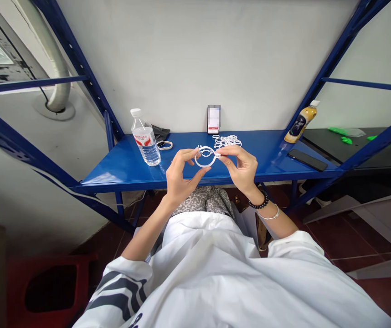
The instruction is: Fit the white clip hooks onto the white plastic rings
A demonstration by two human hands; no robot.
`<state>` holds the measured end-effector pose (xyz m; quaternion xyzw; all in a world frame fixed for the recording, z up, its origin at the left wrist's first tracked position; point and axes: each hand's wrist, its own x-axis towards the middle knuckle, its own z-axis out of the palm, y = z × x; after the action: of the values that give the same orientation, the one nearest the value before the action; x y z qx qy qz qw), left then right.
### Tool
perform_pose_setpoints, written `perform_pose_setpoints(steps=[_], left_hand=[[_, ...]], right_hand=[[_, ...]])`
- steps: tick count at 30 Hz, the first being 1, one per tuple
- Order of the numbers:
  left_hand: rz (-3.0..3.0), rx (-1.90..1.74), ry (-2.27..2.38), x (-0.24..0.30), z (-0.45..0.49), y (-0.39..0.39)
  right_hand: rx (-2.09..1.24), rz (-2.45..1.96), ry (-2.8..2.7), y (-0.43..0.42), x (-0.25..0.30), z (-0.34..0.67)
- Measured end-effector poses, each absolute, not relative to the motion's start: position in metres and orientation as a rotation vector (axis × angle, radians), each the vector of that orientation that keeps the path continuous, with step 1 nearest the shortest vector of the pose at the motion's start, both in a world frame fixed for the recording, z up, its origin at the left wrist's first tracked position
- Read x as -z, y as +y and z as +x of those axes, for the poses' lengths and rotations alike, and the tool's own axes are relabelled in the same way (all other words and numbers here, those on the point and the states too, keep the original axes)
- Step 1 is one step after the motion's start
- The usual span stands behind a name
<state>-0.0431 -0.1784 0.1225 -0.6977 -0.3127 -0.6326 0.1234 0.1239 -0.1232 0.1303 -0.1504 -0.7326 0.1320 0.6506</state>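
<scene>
A thin white ring (pixel 196 162) is held up above the blue table's front half, between my two hands. My left hand (pixel 182 175) has its thumb at the ring's lower edge and its fingertips at the upper left. On the other side, my right hand (pixel 239 166) pinches the ring's right edge between thumb and forefinger. Just behind lies a heap of small white rings (pixel 228 140) on the table. Another small white piece shows through the held ring; whether it is joined to it I cannot tell.
On the blue table (pixel 120 168) stand a water bottle (pixel 146 141) at left and a phone (pixel 213 119) against the wall. A white band (pixel 165 145) lies by a black pouch (pixel 160 132). At right are a yellow drink bottle (pixel 300 123) and a dark phone (pixel 306 160). Blue posts flank the table.
</scene>
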Motion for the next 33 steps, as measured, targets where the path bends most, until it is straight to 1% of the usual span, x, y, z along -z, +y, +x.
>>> perform_pose_setpoints(steps=[4,15,33], left_hand=[[-2.029,1.825,-0.891,-0.1237,-0.0433,-0.1788],[-2.034,1.792,-0.923,-0.1232,-0.0439,-0.1794],[-2.038,1.716,-0.919,-0.1263,-0.0438,-0.1814]], right_hand=[[-0.246,-0.320,-1.671,-0.1227,-0.1296,0.1246],[-0.229,-0.285,-1.667,-0.1224,-0.1307,0.1260],[-0.295,-0.276,-1.677,-0.1211,-0.1309,0.1261]])
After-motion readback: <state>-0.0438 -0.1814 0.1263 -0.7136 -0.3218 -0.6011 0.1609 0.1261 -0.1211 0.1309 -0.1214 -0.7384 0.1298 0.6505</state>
